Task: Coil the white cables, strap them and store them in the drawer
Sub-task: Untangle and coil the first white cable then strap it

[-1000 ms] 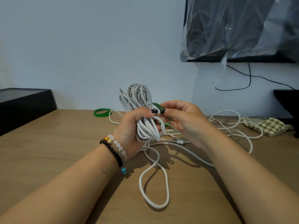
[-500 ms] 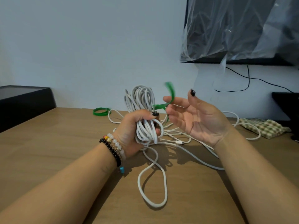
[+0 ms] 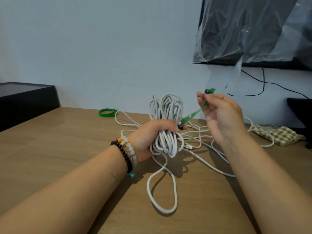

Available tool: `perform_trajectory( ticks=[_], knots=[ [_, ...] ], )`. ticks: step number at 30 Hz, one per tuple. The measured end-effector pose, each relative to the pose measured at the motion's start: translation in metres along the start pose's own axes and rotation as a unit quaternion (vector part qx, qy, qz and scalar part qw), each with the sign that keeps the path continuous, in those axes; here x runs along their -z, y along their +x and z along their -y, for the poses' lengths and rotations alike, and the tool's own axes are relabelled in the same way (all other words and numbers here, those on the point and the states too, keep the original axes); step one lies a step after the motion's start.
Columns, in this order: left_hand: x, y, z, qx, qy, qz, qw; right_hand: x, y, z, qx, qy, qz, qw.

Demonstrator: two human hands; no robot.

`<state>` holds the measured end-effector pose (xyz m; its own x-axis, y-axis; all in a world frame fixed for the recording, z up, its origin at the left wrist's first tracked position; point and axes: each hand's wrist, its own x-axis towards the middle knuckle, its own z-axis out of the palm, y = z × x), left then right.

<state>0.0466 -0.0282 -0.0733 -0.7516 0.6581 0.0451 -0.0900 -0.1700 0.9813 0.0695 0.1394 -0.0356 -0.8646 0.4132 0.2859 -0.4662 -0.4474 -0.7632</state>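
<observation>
My left hand [image 3: 148, 137] grips the middle of a coiled bundle of white cable [image 3: 166, 112], held upright above the wooden table [image 3: 50, 149]. A green strap [image 3: 194, 114] runs taut from the bundle's waist up and to the right. My right hand [image 3: 219, 115] pinches the strap's free end between thumb and fingers at about head height of the coil. A loose loop of white cable [image 3: 162, 193] hangs from the bundle onto the table. More loose white cable [image 3: 211, 146] lies tangled behind and to the right.
A coiled green strap [image 3: 107, 112] lies on the table near the wall. A checked cloth [image 3: 280, 134] sits at the right. A black box [image 3: 27, 100] stands at the left edge. A plastic-covered screen [image 3: 253, 31] hangs on the wall above right.
My right hand went from touching the bundle to opening beside it, then took the strap's end and pulled it up and to the right. The left hand kept its hold on the coil.
</observation>
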Motion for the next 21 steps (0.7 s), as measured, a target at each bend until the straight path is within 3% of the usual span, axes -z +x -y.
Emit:
perform_trajectory(
  ticks=[6, 11, 15, 21],
  knots=[
    [0.0, 0.001, -0.001, -0.006, 0.0, -0.015, 1.0, -0.002, 0.0, 0.003, 0.061, 0.068, -0.079, 0.993],
    [0.001, 0.0, 0.0, -0.01, 0.02, -0.017, 1.0, -0.001, -0.001, 0.007, 0.089, 0.063, -0.081, 0.991],
    [0.003, 0.002, 0.003, -0.003, 0.063, -0.053, 0.997, 0.006, 0.004, 0.014, 0.161, 0.024, -0.12, 0.979],
    [0.009, 0.006, 0.006, -0.004, 0.051, -0.124, 0.991, 0.019, 0.01, 0.023, 0.359, -0.112, -0.207, 0.903]
  ],
)
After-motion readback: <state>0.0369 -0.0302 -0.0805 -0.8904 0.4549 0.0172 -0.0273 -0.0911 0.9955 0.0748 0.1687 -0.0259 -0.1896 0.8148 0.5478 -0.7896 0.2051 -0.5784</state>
